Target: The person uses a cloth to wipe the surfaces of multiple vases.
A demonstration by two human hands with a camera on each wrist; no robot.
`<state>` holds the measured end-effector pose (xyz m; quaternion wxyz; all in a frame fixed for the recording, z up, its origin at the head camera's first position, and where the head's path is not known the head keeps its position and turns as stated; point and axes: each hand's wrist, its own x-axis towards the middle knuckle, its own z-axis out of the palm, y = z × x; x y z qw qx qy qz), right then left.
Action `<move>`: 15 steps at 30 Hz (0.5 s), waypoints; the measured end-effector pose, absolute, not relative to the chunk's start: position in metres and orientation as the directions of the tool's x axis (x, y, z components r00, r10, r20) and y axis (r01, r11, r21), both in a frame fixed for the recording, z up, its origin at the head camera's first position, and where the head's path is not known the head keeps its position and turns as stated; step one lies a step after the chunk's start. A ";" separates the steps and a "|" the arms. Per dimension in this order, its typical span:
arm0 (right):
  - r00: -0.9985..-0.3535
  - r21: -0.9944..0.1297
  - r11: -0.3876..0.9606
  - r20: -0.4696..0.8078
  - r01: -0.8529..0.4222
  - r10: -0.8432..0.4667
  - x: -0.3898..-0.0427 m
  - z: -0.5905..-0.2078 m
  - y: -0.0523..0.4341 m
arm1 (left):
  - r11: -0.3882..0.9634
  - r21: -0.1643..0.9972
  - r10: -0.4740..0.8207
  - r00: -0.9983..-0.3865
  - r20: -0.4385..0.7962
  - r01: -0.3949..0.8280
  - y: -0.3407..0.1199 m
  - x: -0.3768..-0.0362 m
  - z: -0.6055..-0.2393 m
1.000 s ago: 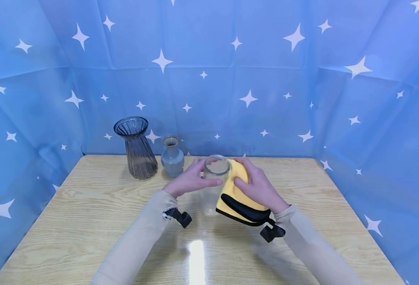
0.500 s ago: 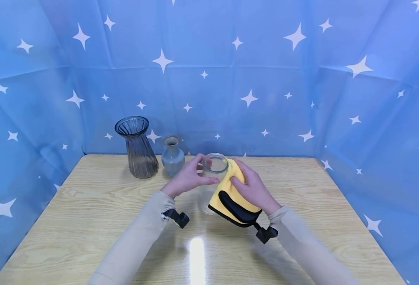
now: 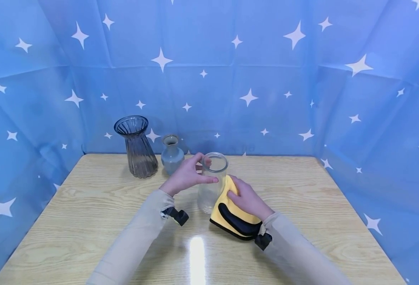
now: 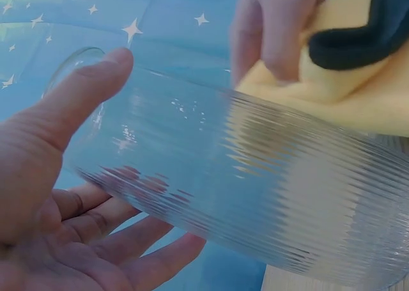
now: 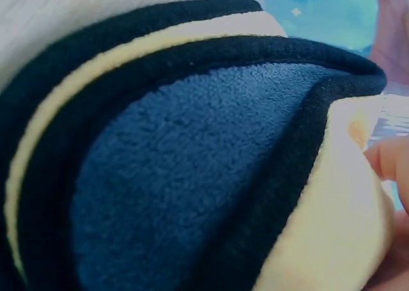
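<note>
Tabletop bears three vases and one cloth.

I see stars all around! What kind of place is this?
Probably a small staged booth: star-printed blue cloth walls in a wooden table, where hands wipe a clear glass vase with a yellow cloth.

Clear ribbed glass jar upright at frame centre on table, mouth open, neck smooth, lower body finely ridged. Yellow cloth with black trim, folded, pressed against jar's right lower side, just right of centre; dark blue fleece face fills right wrist view.
</note>
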<state>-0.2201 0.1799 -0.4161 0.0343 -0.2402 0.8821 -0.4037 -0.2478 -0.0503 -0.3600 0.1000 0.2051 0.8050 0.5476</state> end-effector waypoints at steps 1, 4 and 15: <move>-0.881 -0.727 0.562 0.125 -0.394 -0.456 -0.221 -0.418 0.180 | 0.320 0.921 0.438 -0.896 0.064 0.223 -0.050 -0.248 -0.360; -0.880 -0.719 0.579 0.097 -0.384 -0.464 -0.223 -0.426 0.180 | 0.320 0.921 0.436 -0.898 0.064 0.221 -0.051 -0.248 -0.360; -0.913 -0.537 0.789 -0.079 -0.299 -0.399 -0.225 -0.445 0.170 | 0.319 0.922 0.422 -0.904 0.067 0.217 -0.051 -0.249 -0.359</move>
